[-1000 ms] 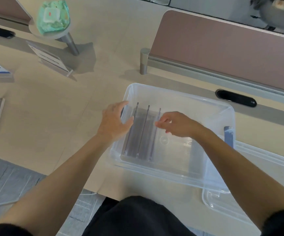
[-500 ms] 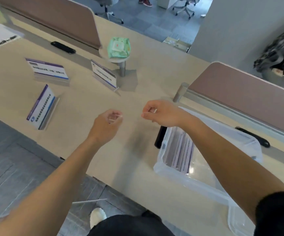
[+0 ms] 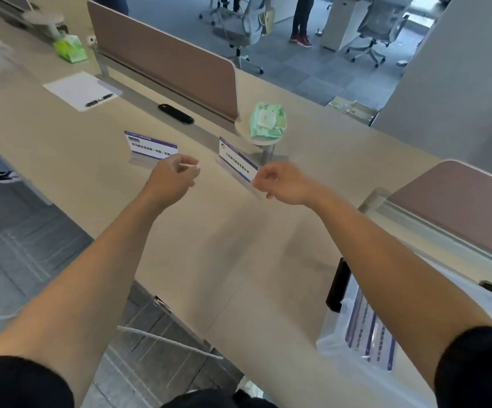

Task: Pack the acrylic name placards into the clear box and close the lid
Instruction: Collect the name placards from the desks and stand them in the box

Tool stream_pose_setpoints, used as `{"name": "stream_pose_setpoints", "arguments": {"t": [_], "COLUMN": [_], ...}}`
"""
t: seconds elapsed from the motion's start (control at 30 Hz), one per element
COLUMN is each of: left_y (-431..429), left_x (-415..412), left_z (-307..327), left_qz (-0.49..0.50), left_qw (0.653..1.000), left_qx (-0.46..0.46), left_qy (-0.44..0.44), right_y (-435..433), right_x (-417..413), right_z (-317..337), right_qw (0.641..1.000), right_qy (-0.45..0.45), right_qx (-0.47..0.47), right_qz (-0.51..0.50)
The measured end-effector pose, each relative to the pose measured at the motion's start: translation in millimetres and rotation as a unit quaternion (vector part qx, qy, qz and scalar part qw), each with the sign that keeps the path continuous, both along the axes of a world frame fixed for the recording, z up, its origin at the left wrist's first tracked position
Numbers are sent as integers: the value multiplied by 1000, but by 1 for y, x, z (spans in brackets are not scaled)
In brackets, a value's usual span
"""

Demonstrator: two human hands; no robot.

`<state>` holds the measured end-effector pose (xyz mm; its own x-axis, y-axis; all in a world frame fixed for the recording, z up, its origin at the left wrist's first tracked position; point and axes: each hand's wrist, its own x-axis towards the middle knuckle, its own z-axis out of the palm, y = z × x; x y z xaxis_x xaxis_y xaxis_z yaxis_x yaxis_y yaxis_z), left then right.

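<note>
Two acrylic name placards stand on the beige desk: the left placard [image 3: 150, 147] and the right placard [image 3: 237, 160], both white with blue edging. My left hand [image 3: 171, 178] hovers just in front of the left placard with its fingers curled in, and a sliver of blue shows under it. My right hand [image 3: 283, 184], also curled, is at the near corner of the right placard; no grip on it shows. The clear box [image 3: 331, 348] sits at the lower right, partly behind my right forearm, with several placards [image 3: 368, 334] lying inside. Its lid is out of view.
A green wipes pack [image 3: 266, 119] rests on a round stand right behind the right placard. A dark flat object [image 3: 337, 285] lies by the box's left wall. Brown dividers [image 3: 165, 60] line the desk's far side; paper with a pen [image 3: 81, 89] lies far left.
Both hands have left the box and reached left and forward to the two standing placards. The view swung left, so the box is now at the lower right edge.
</note>
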<state>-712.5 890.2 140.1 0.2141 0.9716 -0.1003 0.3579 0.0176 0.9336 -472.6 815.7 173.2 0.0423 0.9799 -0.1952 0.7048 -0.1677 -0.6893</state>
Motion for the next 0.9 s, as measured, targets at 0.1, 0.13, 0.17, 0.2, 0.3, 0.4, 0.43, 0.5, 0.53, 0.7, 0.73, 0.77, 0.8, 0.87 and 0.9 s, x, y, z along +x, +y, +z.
{"name": "stream_pose_setpoints", "arguments": {"t": [0.1, 0.13, 0.17, 0.2, 0.3, 0.4, 0.43, 0.5, 0.53, 0.7, 0.73, 0.77, 0.8, 0.87, 0.9], "left_y": [30, 39, 51, 64, 100, 131, 140, 158, 170, 224, 235, 247, 256, 273, 281], "left_x": [9, 11, 14, 17, 27, 39, 42, 47, 49, 70, 75, 79, 84, 98, 106], "left_z": [3, 2, -1, -5, -18, -34, -39, -54, -64, -103, -113, -126, -136, -148, -152], "left_qz": [28, 31, 35, 42, 65, 77, 73, 71, 76, 123, 133, 144, 154, 141, 124], "left_qw": [1000, 999, 999, 999, 994, 983, 981, 974, 970, 948, 945, 944, 943, 947, 952], "left_qx": [-4, -8, -15, -25, -64, -108, -121, -152, -168, -231, -240, -247, -252, -260, -256], "left_qy": [0, -4, -11, -20, -62, -125, -134, -151, -160, -184, -178, -166, -153, -125, -112], "right_y": [30, 38, 48, 58, 85, 111, 120, 136, 145, 185, 191, 196, 200, 211, 217], "right_x": [12, 15, 17, 20, 23, 22, 21, 20, 19, 18, 19, 18, 17, 17, 18], "right_z": [-10, -13, -16, -20, -32, -43, -47, -57, -64, -102, -111, -120, -127, -145, -153], "right_qw": [1000, 1000, 999, 999, 996, 986, 980, 967, 960, 934, 931, 929, 928, 921, 915], "right_qy": [8, 10, 12, 15, 6, 18, 31, 53, 56, 60, 53, 45, 41, 48, 58], "right_qx": [8, 13, 14, 15, 27, 47, 47, 37, 27, -7, -16, -27, -38, -55, -62], "right_qz": [-13, -20, -31, -41, -80, -161, -193, -247, -272, -353, -361, -367, -369, -382, -395]}}
